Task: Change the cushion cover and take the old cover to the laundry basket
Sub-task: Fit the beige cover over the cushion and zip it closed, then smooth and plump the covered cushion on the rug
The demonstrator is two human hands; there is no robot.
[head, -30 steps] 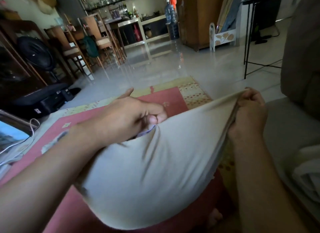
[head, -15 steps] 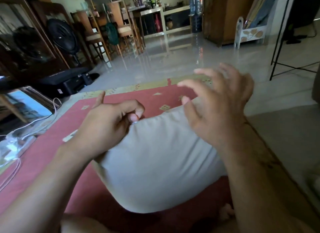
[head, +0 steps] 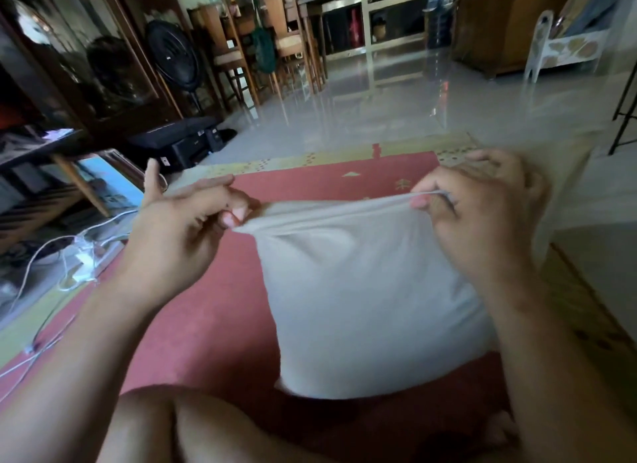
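as a person sits on the red rug (head: 220,324), a cushion (head: 362,307) stands upright near the rug's middle, its pale cover (head: 344,221) pinched at both top corners, left hand (head: 186,235) gripping one, right hand (head: 482,228) the other. the step appears to be working the cover's mouth, opening or closing; which cover this is cannot be told. the next move calls for an even pull along that edge. the cover looks full of cushion; no laundry basket is in view.

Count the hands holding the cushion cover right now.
2. The left hand pinches the top-left corner of the cushion cover; the right hand pinches its top edge near the right corner. Neither is hidden.
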